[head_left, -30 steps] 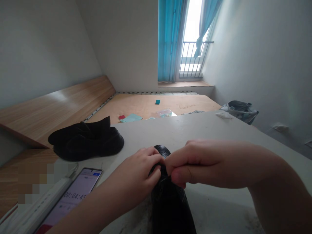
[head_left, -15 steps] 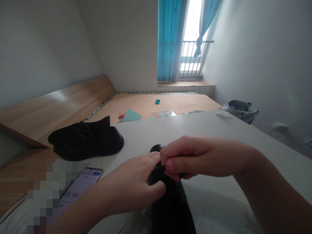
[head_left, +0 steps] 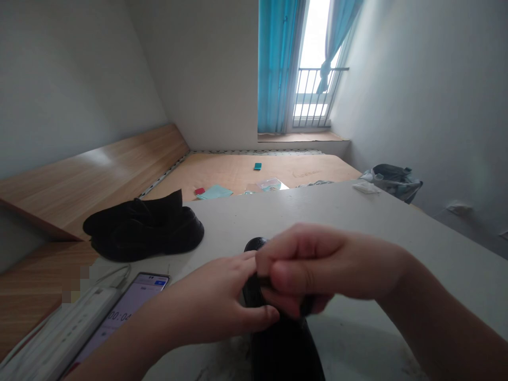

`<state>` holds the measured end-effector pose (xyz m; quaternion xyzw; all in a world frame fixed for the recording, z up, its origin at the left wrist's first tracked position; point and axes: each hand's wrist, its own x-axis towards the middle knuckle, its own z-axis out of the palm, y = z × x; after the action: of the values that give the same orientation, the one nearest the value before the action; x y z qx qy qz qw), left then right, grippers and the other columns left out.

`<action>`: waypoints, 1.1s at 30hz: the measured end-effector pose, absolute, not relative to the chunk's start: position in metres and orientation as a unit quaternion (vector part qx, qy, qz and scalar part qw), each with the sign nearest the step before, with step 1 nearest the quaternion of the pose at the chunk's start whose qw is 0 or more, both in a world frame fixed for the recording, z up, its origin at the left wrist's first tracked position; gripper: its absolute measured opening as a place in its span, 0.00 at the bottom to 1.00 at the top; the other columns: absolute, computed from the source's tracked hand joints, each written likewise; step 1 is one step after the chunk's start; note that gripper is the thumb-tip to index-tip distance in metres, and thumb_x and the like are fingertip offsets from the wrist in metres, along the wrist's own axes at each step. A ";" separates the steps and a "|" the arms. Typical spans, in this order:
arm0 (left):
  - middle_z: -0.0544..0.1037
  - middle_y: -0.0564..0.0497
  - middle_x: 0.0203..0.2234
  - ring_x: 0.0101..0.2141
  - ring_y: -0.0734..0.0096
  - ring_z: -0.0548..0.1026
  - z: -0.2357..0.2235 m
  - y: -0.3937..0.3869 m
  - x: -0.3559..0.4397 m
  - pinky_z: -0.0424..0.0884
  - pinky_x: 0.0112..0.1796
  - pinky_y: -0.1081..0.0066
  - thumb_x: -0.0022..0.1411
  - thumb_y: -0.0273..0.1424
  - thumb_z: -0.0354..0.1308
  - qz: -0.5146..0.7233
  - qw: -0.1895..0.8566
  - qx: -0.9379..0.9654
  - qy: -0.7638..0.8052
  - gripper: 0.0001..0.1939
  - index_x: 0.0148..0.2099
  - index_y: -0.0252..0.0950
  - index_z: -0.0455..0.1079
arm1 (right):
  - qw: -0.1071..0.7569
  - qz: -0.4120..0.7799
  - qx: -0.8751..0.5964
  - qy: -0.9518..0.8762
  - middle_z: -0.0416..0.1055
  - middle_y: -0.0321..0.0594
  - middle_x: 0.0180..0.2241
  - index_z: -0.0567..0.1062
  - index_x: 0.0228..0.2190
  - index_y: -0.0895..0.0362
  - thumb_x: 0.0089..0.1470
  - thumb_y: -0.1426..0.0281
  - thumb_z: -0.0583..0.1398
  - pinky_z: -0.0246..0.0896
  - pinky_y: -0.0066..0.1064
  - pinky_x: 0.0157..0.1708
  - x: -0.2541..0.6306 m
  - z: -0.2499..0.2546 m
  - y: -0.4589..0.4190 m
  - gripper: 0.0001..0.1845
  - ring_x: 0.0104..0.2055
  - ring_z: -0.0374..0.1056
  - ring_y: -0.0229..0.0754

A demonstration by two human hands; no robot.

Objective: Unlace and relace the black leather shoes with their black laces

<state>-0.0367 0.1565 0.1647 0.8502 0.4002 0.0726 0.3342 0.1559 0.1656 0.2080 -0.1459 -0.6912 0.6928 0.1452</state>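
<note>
A black shoe (head_left: 283,349) lies on the white table in front of me, its textured rounded end (head_left: 256,243) pointing away. My left hand (head_left: 222,296) grips it from the left, with the thumb stretched across the top and the fingertips partly hidden behind my right hand. Over the shoe's middle, my right hand (head_left: 309,270) is closed in a fist-like pinch, slightly blurred. A small dark bit (head_left: 307,305) shows beneath its curled fingers; what it is cannot be made out. Another black shoe (head_left: 143,227) rests on the table to the left.
At the left lie a phone (head_left: 130,301) showing a timer and a white power strip (head_left: 75,328) with a cable. Beyond the white table (head_left: 286,206) is a bed (head_left: 222,166) with papers and small packets. A bag (head_left: 392,180) stands past the far right edge, near a white packet (head_left: 365,188).
My right hand has shifted left and lower over the shoe, its fingers more curled. My left thumb has moved away from its fingers, down across the shoe. The other shoe stays put.
</note>
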 end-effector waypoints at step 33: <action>0.74 0.52 0.31 0.40 0.65 0.73 0.171 0.159 -0.030 0.68 0.49 0.63 0.68 0.41 0.48 0.401 0.554 0.606 0.406 0.16 0.33 0.38 0.68 | 0.457 0.518 -0.388 -0.610 0.57 0.31 0.20 0.67 0.27 0.57 0.64 0.67 0.51 0.48 0.23 0.19 0.207 0.210 0.215 0.14 0.20 0.49 0.31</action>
<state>-0.0298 0.1591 0.1712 0.6064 0.4057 0.4013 0.5537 0.2066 0.2155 0.2102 -0.3876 -0.6105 0.5176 0.4574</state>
